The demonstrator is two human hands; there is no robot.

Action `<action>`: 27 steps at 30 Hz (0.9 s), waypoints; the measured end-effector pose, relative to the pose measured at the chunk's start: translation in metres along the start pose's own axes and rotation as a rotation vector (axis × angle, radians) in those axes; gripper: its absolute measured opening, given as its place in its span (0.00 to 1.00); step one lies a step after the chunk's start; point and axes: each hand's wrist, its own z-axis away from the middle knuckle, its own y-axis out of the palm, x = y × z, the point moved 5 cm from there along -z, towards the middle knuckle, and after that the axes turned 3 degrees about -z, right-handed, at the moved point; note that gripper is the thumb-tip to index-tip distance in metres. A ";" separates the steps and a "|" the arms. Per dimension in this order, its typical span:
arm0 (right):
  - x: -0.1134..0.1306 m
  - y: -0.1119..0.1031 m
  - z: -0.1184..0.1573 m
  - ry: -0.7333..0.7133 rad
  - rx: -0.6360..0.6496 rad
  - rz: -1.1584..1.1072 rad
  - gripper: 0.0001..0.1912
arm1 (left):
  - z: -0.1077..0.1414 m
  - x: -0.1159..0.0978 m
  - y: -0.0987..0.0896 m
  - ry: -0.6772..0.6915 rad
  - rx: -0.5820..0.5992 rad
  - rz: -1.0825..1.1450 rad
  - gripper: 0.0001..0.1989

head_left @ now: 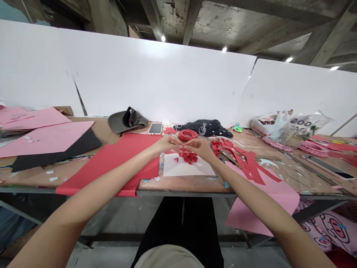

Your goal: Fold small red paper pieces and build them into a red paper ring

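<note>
Sleeveless-looking forearms, bare fingers (170, 143), pale beige top (169, 257), plain black legwear (182, 227)

Sheet (170, 169), white; folded pieces (190, 158), red; cap (118, 121), grey; phone (155, 128) showed white edging, dark screen.

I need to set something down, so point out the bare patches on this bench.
Barest is the narrow strip of wood between the white sheet and the front edge. Left, between black sheet and red sheet, wood shows among scraps. It's crowded beyond the left hand and right hand, with red coil and dark cloth, and rightward under red strips.
</note>
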 end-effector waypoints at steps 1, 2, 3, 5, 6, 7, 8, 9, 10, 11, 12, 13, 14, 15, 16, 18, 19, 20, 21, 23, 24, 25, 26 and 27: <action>-0.001 0.000 0.000 -0.001 0.003 -0.004 0.13 | 0.000 0.000 0.000 0.005 -0.007 0.000 0.16; -0.001 0.001 0.000 0.000 0.005 -0.008 0.13 | -0.001 0.001 0.000 0.011 -0.011 0.001 0.16; -0.002 0.001 0.000 0.004 0.006 -0.012 0.14 | -0.001 0.001 0.001 0.018 -0.015 0.001 0.16; -0.004 0.002 0.000 0.019 -0.003 -0.013 0.14 | -0.003 0.004 0.003 0.034 -0.025 -0.007 0.15; -0.006 0.003 0.000 0.033 -0.009 -0.005 0.14 | -0.004 0.005 0.004 0.048 -0.038 -0.016 0.15; -0.007 0.003 0.000 0.046 -0.014 0.014 0.14 | -0.005 0.007 0.006 0.067 -0.056 -0.030 0.15; -0.007 0.002 0.000 0.053 -0.015 0.046 0.13 | -0.006 0.008 0.007 0.088 -0.078 -0.047 0.14; -0.007 0.002 0.000 0.051 -0.016 0.082 0.12 | -0.006 0.010 0.009 0.112 -0.101 -0.066 0.14; -0.006 0.001 0.000 0.040 -0.015 0.114 0.12 | -0.007 0.010 0.010 0.134 -0.119 -0.084 0.14; -0.005 0.001 -0.001 0.021 -0.014 0.133 0.11 | -0.007 0.011 0.011 0.154 -0.134 -0.100 0.14; -0.004 0.000 -0.001 -0.004 -0.015 0.138 0.11 | -0.007 0.011 0.011 0.172 -0.145 -0.107 0.14; -0.002 -0.001 -0.001 -0.029 -0.018 0.129 0.11 | -0.008 0.011 0.011 0.186 -0.154 -0.106 0.14; -0.001 -0.002 -0.001 -0.050 -0.021 0.114 0.11 | -0.008 0.010 0.010 0.195 -0.160 -0.098 0.15; 0.000 -0.003 -0.001 -0.067 -0.025 0.102 0.11 | -0.007 0.010 0.009 0.201 -0.163 -0.086 0.15; 0.002 -0.003 -0.001 -0.081 -0.031 0.099 0.11 | -0.007 0.009 0.007 0.205 -0.162 -0.077 0.16; 0.003 -0.004 -0.001 -0.099 -0.045 0.110 0.10 | -0.007 0.008 0.004 0.210 -0.143 -0.086 0.17; 0.003 -0.004 -0.001 -0.104 -0.048 0.116 0.10 | -0.008 0.008 0.003 0.214 -0.125 -0.104 0.17; 0.003 -0.004 -0.001 -0.110 -0.050 0.117 0.10 | -0.008 0.007 0.003 0.215 -0.105 -0.123 0.16; 0.003 -0.005 -0.001 -0.117 -0.051 0.115 0.10 | -0.008 0.007 0.003 0.207 -0.089 -0.131 0.16; 0.002 -0.005 -0.002 -0.126 -0.044 0.094 0.12 | -0.008 0.009 0.003 0.163 -0.069 -0.098 0.16; 0.001 -0.005 -0.002 -0.127 -0.041 0.081 0.13 | -0.008 0.010 0.004 0.139 -0.062 -0.064 0.17; 0.000 -0.006 -0.002 -0.123 -0.036 0.070 0.14 | -0.008 0.011 0.004 0.119 -0.057 -0.027 0.17; -0.001 -0.006 -0.003 -0.117 -0.033 0.064 0.15 | -0.008 0.012 0.005 0.108 -0.052 0.003 0.17; -0.002 -0.006 -0.003 -0.113 -0.036 0.062 0.16 | -0.007 0.012 0.006 0.105 -0.053 0.019 0.17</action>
